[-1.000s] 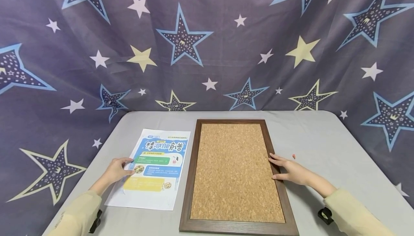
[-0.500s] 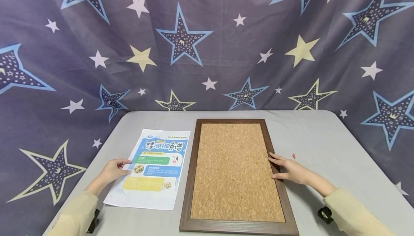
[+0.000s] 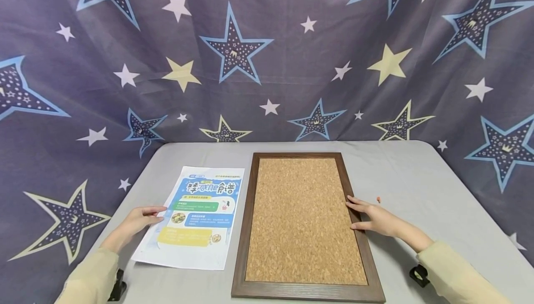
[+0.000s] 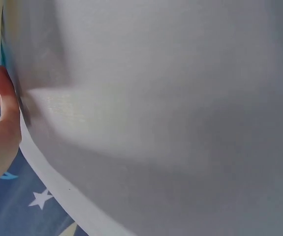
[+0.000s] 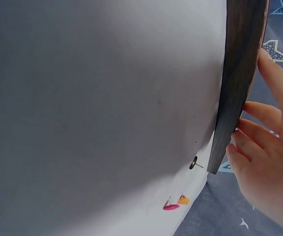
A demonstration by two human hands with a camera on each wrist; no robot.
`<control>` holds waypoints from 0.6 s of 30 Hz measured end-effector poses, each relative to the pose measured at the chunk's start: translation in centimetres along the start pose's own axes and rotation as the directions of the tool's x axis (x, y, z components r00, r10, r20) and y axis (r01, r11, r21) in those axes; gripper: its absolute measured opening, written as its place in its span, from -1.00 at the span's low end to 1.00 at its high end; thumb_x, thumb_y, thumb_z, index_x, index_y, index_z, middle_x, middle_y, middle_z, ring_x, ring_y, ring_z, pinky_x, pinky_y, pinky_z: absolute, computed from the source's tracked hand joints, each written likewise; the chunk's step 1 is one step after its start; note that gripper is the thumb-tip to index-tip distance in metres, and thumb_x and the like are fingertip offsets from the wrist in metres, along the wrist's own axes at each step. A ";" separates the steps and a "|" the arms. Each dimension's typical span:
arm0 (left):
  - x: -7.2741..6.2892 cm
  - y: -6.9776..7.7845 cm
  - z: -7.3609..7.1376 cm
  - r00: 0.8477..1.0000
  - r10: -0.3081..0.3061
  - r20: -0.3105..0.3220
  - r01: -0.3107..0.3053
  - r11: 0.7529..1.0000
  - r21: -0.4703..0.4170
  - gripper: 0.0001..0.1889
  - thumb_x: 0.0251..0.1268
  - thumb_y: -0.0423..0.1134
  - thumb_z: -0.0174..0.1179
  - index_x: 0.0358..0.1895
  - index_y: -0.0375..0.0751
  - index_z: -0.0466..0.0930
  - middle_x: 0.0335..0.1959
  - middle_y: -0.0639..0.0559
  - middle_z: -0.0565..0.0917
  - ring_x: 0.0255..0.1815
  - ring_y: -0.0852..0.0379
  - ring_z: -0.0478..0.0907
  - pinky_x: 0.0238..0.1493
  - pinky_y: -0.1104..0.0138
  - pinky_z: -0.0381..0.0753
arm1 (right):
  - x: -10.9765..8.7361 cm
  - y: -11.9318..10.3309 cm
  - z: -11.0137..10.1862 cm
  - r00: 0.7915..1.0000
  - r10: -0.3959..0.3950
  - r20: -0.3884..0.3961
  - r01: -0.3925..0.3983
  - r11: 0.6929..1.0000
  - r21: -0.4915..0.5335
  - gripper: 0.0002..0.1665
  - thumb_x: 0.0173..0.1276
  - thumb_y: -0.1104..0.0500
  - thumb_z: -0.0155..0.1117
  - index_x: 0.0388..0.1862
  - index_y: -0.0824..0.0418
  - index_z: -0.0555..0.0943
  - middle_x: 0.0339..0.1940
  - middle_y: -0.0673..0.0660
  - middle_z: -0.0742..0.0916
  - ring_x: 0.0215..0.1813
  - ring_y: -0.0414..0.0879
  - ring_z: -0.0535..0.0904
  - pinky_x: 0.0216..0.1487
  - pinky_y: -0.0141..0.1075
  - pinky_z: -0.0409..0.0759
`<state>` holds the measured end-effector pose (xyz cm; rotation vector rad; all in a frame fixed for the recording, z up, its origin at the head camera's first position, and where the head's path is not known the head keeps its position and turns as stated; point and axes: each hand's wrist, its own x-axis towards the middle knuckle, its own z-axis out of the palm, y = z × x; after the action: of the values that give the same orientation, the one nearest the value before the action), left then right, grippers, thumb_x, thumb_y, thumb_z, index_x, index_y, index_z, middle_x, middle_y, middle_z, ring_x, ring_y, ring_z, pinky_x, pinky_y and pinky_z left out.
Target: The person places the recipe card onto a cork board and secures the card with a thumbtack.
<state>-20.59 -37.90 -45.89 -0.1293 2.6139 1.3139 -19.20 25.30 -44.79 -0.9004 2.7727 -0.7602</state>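
Observation:
A printed poster sheet (image 3: pixel 193 220), blue, green and yellow on white with Chinese lettering, lies left of a cork board (image 3: pixel 308 220) in a dark brown wooden frame. My left hand (image 3: pixel 137 223) pinches the sheet's left edge between thumb and fingers, and its lower left corner curves slightly. In the left wrist view, part of the left hand (image 4: pixel 3 123) shows at the left border beside the paper edge. On the frame's right side rests my right hand (image 3: pixel 377 219), fingers spread. The right wrist view shows this right hand (image 5: pixel 267 142) with fingertips against the frame's outer edge.
Thumbtacks lie on the grey-white table (image 3: pixel 417 179) right of the board: a black one (image 5: pixel 193 162), a pink one (image 5: pixel 171 206) and an orange one (image 5: pixel 183 199). A dark curtain (image 3: pixel 288 40) with stars hangs behind the table.
My left hand has moved a little to the left, and the sheet's lower left corner has shifted slightly left with it. The right hand and the cork board have stayed put.

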 end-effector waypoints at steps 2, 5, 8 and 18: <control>-0.1 0.0 -0.1 1.000 -0.017 0.015 0.018 0.999 -0.033 -0.48 0.10 -0.31 0.17 0.11 -0.54 0.34 0.02 -0.37 0.45 -0.24 0.28 0.44 -0.28 0.43 0.47 | 0.0 0.0 0.0 1.000 -0.002 -0.001 0.002 1.000 0.001 -0.25 0.09 0.09 0.28 0.17 0.50 0.32 0.26 0.44 0.25 0.20 0.34 0.22 0.01 0.43 -0.31; -0.2 0.0 -0.1 0.999 -0.041 0.025 0.043 0.996 -0.075 -0.47 0.11 -0.32 0.15 0.13 -0.55 0.30 0.01 -0.34 0.46 -0.27 0.30 0.46 -0.29 0.41 0.49 | 0.0 0.0 0.0 1.000 -0.003 -0.001 0.003 1.000 0.003 -0.25 0.09 0.09 0.28 0.17 0.50 0.31 0.26 0.44 0.25 0.20 0.34 0.22 0.01 0.42 -0.31; -0.2 -0.1 -0.1 0.998 -0.050 0.033 0.053 0.992 -0.113 -0.47 0.11 -0.34 0.13 0.14 -0.55 0.28 0.00 -0.32 0.48 -0.28 0.31 0.48 -0.29 0.41 0.50 | 0.0 0.0 0.0 1.000 -0.004 -0.003 0.004 1.000 0.004 -0.25 0.09 0.10 0.28 0.17 0.50 0.31 0.26 0.44 0.25 0.20 0.34 0.22 0.01 0.42 -0.31; -0.4 0.1 -0.3 0.999 -0.023 0.027 0.028 0.986 -0.164 -0.48 0.09 -0.38 0.11 0.14 -0.57 0.28 0.00 -0.32 0.49 -0.30 0.35 0.51 -0.29 0.40 0.53 | 0.1 0.0 0.0 1.000 -0.002 -0.005 0.002 1.000 -0.006 -0.25 0.08 0.08 0.28 0.17 0.49 0.32 0.26 0.44 0.27 0.20 0.33 0.23 0.02 0.42 -0.30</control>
<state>-20.27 -38.13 -45.55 -0.1704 2.4720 1.5113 -19.25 25.24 -44.77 -0.9033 2.7802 -0.7556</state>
